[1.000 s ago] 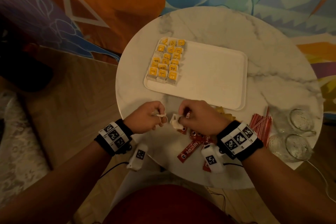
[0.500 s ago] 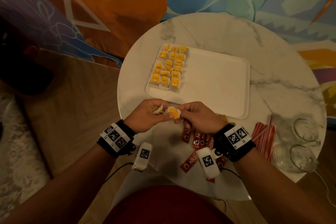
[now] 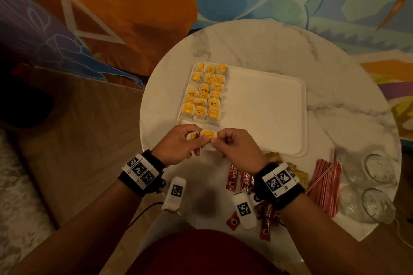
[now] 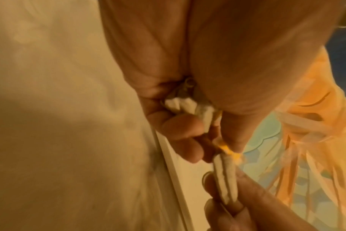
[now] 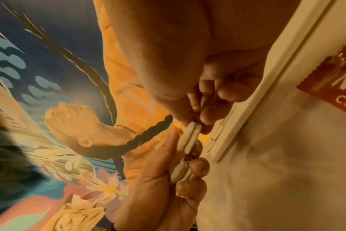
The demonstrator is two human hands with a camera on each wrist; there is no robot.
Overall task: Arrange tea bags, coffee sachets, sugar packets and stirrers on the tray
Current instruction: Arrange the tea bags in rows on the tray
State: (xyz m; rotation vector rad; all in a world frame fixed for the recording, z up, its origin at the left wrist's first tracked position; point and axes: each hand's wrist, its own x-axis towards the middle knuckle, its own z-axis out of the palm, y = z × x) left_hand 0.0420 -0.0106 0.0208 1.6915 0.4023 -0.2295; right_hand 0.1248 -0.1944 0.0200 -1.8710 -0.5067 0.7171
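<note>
A white tray (image 3: 263, 109) lies on the round marble table (image 3: 257, 47), with several yellow-tagged tea bags (image 3: 204, 94) in rows on its left part. Over the tray's near left corner, both hands hold one yellow-tagged tea bag (image 3: 209, 134) between them. My left hand (image 3: 197, 140) pinches its left end and also grips another crumpled tea bag (image 4: 188, 104) with string in its palm. My right hand (image 3: 215, 140) pinches the right end of the shared tea bag (image 5: 190, 137). Red coffee sachets (image 3: 232, 177), brown sugar packets (image 3: 274, 158) and red stirrers (image 3: 325, 183) lie near my right wrist.
Two clear glasses (image 3: 377, 169) (image 3: 375, 205) stand at the table's right edge beside the stirrers. The right part of the tray is bare. A painted wall runs behind the table, and wooden floor lies to the left.
Both hands have moved forward from the table's bare near part to the tray's near left corner. The tea bag's yellow tag has come into view between them.
</note>
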